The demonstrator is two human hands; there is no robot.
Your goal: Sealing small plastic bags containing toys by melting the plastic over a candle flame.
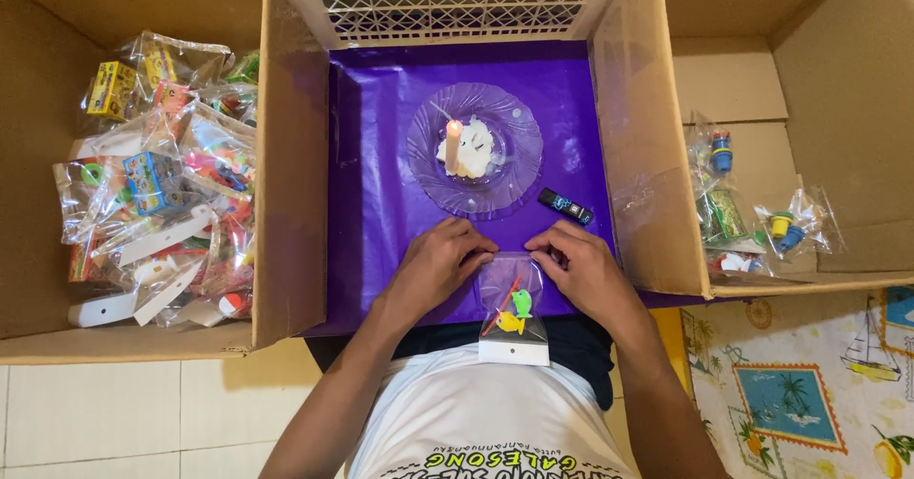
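A small clear plastic bag with little yellow, green and red toys inside and a white card header lies on the purple sheet at its near edge. My left hand pinches the bag's far left corner. My right hand pinches its far right corner. Beyond the hands stands a clear plastic plate holding a lit candle in melted white wax. A small black lighter lies to the right of the plate.
The purple sheet lines a cardboard box with a white lattice basket at the back. A box at left holds several filled toy bags. A box at right holds a few toy bags. A patterned mat covers the floor at right.
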